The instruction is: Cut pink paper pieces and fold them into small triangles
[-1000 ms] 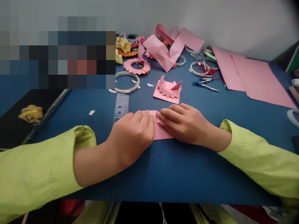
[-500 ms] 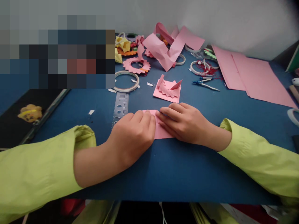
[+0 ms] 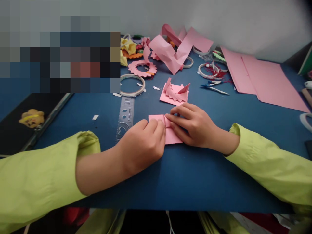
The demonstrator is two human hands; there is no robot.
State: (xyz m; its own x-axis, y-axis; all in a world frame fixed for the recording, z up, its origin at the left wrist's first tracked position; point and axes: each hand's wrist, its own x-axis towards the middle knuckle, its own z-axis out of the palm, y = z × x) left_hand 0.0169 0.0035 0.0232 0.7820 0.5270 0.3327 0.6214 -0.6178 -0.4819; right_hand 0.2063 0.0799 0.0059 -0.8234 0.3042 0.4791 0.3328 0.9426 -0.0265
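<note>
Blue table (image 3: 195, 175) bears a pink paper (image 3: 172, 136), pinched flat by left hand (image 3: 142, 143) and right hand (image 3: 195, 125).

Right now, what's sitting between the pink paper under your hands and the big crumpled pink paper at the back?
In the head view, a small pink zigzag-folded piece lies between the pink paper and the crumpled paper.

blue table (image 3: 195, 175) | ruler (image 3: 125, 118) | tape ring (image 3: 133, 94) | pink sheets (image 3: 265, 81) | folded pink paper (image 3: 172, 136)
</note>
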